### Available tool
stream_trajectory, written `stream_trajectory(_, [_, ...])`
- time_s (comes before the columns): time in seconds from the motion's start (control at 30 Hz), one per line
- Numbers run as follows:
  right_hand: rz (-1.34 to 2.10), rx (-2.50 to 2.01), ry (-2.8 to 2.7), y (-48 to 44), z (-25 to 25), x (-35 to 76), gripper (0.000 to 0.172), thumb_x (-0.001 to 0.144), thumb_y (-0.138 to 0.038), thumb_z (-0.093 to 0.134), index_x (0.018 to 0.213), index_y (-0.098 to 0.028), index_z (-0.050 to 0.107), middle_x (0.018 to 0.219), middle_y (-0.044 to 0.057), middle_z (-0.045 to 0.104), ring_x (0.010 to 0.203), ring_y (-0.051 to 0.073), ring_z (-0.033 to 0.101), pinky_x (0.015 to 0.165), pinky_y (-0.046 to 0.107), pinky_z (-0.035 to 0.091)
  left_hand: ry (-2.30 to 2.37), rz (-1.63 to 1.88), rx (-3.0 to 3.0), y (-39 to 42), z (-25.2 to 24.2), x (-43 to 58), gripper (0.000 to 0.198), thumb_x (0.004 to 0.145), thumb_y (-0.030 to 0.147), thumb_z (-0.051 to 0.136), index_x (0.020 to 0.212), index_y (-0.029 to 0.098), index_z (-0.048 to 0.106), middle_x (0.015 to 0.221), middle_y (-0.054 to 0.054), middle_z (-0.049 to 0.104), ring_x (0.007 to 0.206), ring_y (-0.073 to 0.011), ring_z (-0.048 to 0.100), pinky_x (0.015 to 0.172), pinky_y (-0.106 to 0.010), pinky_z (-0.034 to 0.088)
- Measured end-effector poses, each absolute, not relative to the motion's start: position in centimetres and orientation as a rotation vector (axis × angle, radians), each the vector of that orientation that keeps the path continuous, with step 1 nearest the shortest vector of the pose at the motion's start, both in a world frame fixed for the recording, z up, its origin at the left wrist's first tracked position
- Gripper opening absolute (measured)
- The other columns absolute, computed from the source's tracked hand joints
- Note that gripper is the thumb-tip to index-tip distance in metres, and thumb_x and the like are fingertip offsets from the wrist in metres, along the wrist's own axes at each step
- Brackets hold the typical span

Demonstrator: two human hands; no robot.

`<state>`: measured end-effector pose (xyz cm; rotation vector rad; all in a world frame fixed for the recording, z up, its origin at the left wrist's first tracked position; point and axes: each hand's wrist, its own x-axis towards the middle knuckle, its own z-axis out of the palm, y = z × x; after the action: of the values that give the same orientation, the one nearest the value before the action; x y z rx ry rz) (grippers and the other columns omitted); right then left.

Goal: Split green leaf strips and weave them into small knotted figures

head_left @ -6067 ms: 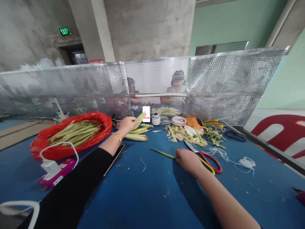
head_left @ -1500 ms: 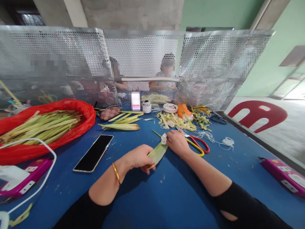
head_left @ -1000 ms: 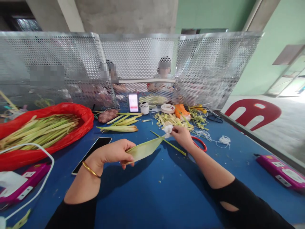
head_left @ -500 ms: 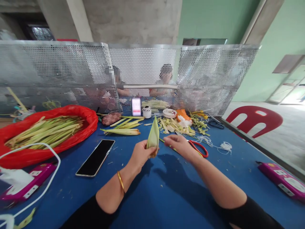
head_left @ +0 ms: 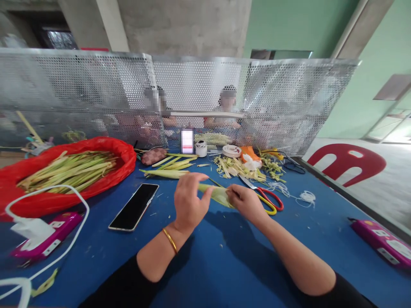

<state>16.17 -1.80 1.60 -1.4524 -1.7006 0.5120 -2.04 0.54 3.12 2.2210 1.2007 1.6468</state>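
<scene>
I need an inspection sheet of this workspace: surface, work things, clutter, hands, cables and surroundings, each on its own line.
Surface: blue table, small bits scattered on it.
Work things: leaf between the hands; more leaves farther back; scissors to its right; red bag of strips at left.
Clutter: scraps heaped near a tape roll; thread tangled at right; phone lying flat at left.
Left hand: open; contact with the leaf cannot be told.
Right hand: closed on the leaf.
Cables: white cable looped by a power strip at left; black cable at back right.
Surroundings: perforated screen behind the table, people beyond; red chair at right.
</scene>
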Motion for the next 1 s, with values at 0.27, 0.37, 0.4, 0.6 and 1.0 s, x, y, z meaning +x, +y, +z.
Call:
stream_trajectory(0.27, [0.300, -1.655, -2.114, -1.9, 3.2, 18.9, 0.028, 0.093, -0.030, 0.040, 0.100, -0.024, 0.065, 0.093, 0.002, 0.069, 0.082, 0.016, 0.062, 0.070, 0.023, 0.043, 1.305, 0.595, 2.395, 1.7, 3.2, -2.8, 0.033, 0.089, 0.036, 0.044, 0.066, 0.022, 0.063, 0.056, -0.001, 0.064, 0.062, -0.0180, 0.061, 0.062, -0.026, 0.037])
stream_trajectory(0.37, [0.088, -2.078, -2.079, -1.6, 2.5, 22.3, 0.026, 0.085, -0.022, 0.050, 0.106, -0.017, 0.064, 0.098, 0.012, 0.068, 0.088, 0.025, 0.063, 0.072, 0.030, 0.043, 1.432, 0.628, 2.171, 1.8, 3.1, -2.7, 0.032, 0.085, 0.034, 0.048, 0.057, 0.022, 0.056, 0.043, 0.001, 0.055, 0.049, -0.0156, 0.056, 0.056, -0.024, 0.032])
stream_trajectory(0.4, [0.066, -2.155, -2.071, -1.5, 2.0, 23.3, 0.026, 0.079, -0.018, 0.055, 0.102, -0.014, 0.065, 0.094, 0.015, 0.068, 0.087, 0.028, 0.063, 0.071, 0.032, 0.042, 1.451, 0.638, 2.120, 1.8, 3.1, -2.6, 0.030, 0.083, 0.032, 0.049, 0.056, 0.022, 0.056, 0.042, 0.002, 0.054, 0.046, -0.0149, 0.055, 0.055, -0.024, 0.032])
stream_trajectory(0.6, [-0.006, -2.371, -2.034, -0.8, -0.4, 25.6, 0.038, 0.070, -0.007, 0.054, 0.108, -0.011, 0.060, 0.101, 0.019, 0.063, 0.094, 0.030, 0.062, 0.069, 0.032, 0.041, 1.502, 0.704, 2.000, 2.3, 2.5, -2.8, 0.026, 0.081, 0.034, 0.047, 0.064, 0.021, 0.061, 0.044, 0.003, 0.057, 0.042, -0.0140, 0.056, 0.055, -0.023, 0.037])
stream_trajectory(1.0, [0.144, -2.324, -1.838, -0.2, 0.2, 26.4, 0.057, 0.074, -0.015, 0.053, 0.131, -0.014, 0.049, 0.089, 0.011, 0.067, 0.077, 0.024, 0.063, 0.064, 0.030, 0.040, 1.674, 0.911, 1.958, 3.3, 2.4, -3.6, 0.024, 0.083, 0.033, 0.049, 0.072, 0.021, 0.067, 0.056, -0.001, 0.064, 0.056, -0.0159, 0.059, 0.059, -0.024, 0.035])
